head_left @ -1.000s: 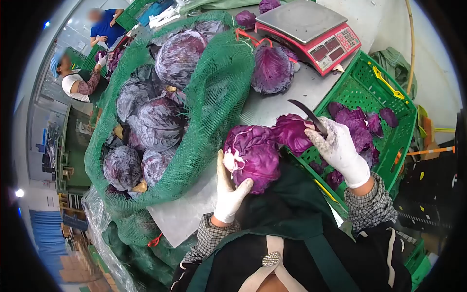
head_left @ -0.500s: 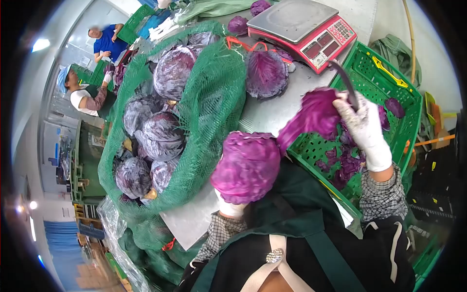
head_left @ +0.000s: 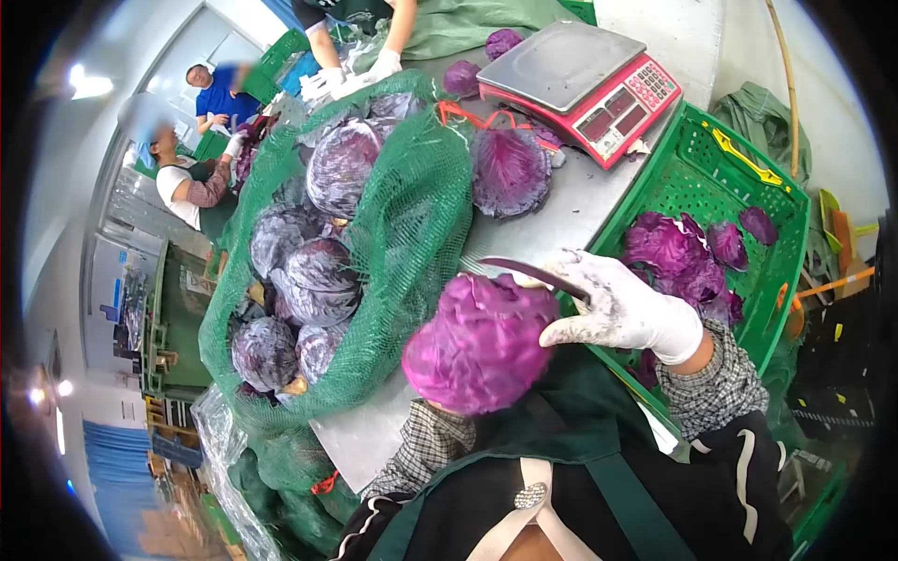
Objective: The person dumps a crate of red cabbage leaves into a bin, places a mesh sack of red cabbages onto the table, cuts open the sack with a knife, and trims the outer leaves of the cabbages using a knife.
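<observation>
A peeled red cabbage (head_left: pixel 477 346) rests in my left hand, which is hidden beneath it; only the checked sleeve (head_left: pixel 432 441) and a bit of wrist show. My gloved right hand (head_left: pixel 617 304) grips a knife (head_left: pixel 538 273) with a dark curved blade. The blade lies over the top of the cabbage, and my right thumb is at the cabbage's right side. Stripped purple leaves (head_left: pixel 678 252) lie in the green crate (head_left: pixel 786 252) to the right.
A green mesh sack (head_left: pixel 412 234) full of unpeeled red cabbages stands on the metal table at left. Beyond are a red scale (head_left: pixel 608 122), a cut leaf piece (head_left: pixel 512 168) and two small cabbages (head_left: pixel 461 79). Gloved co-worker hands (head_left: pixel 351 79) and other people are behind.
The loose leaf has left my right hand, and more leaves lie in the crate. My right hand has moved left to the cabbage with the knife. A co-worker's arms have appeared at the top.
</observation>
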`<state>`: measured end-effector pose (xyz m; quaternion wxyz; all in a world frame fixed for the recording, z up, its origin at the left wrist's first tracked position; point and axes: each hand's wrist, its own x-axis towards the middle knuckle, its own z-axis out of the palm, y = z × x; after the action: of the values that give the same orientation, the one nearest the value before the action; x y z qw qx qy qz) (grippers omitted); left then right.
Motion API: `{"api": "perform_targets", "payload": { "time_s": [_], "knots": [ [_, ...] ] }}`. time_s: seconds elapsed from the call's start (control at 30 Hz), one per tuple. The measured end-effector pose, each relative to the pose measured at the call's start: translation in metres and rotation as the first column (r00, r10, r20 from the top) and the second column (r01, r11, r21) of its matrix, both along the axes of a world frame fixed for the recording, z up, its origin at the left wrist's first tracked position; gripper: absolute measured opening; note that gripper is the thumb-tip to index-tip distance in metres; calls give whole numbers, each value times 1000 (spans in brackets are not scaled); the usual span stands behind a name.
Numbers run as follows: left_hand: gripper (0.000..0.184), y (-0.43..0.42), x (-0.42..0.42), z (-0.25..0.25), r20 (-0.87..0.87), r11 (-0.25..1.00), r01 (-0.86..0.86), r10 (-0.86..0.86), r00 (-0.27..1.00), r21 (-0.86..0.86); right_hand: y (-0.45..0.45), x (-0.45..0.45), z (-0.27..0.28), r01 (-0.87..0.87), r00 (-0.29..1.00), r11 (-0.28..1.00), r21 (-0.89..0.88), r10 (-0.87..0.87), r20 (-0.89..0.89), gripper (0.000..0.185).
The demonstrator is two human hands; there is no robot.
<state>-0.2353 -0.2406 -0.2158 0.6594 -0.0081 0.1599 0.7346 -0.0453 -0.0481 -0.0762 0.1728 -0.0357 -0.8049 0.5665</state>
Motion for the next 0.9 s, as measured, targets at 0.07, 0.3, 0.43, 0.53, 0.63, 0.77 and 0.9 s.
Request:
{"api": "perform_targets", "payload": {
  "time_s": [0.07, 0.3, 0.43, 0.53, 0.63, 0.77, 0.9],
  "knots": [
    [63, -1, 1, 1, 3, 1000, -9, 9, 1000, 7, 5, 0, 0, 10, 998, 998, 56, -6, -65, 36],
    [63, 8, -3, -1, 39, 1000, -2, 1, 999, 11, 20, -22, -24, 416, 863, 906, -82, -421, -280, 14],
    [63, 16, -7, 0, 41, 999, -5, 3, 999, 40, 46, -35, -70, 597, 800, 770, 223, -593, -93, 18],
    [62, 16, -12, 9, 35, 995, -37, 34, 999, 91, 61, -13, -95, 801, 585, 524, 289, -787, -196, 17],
    [62, 17, -27, 29, 39, 978, -85, 79, 996, 191, 83, 41, -110, 824, 441, 427, 373, -896, 52, 24],
    [62, 25, -59, 92, 15, 906, -151, 158, 987, 395, 80, 46, -120, 882, 425, 360, 303, -886, -185, 49],
    [62, 59, -79, 212, -143, 899, -382, 416, 898, 215, 65, -2, -96, 731, 669, 635, -251, -739, 79, 42]
  ]
}}
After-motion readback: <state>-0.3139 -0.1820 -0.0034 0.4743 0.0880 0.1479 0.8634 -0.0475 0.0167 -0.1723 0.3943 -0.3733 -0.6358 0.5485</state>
